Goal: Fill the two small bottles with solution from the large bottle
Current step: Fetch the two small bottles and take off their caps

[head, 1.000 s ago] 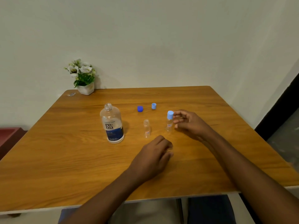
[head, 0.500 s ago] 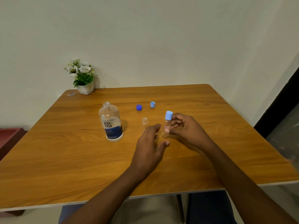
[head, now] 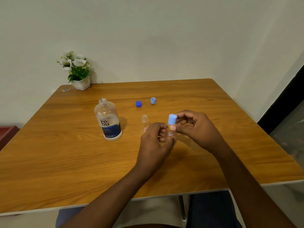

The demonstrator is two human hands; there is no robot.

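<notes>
Soft, even indoor light fills the room, dim toward the upper wall, with faint sheen on the desk and no harsh glare. The bottle and plant cast short, soft shadows to their right. Wide-angle distortion bends the desk edges; the picture is slightly soft throughout.

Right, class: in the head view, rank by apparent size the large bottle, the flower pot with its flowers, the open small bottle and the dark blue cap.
1. Flower pot with its flowers, though it stands farthest away.
2. Large bottle, close behind it.
3. Open small bottle.
4. Dark blue cap.
</notes>
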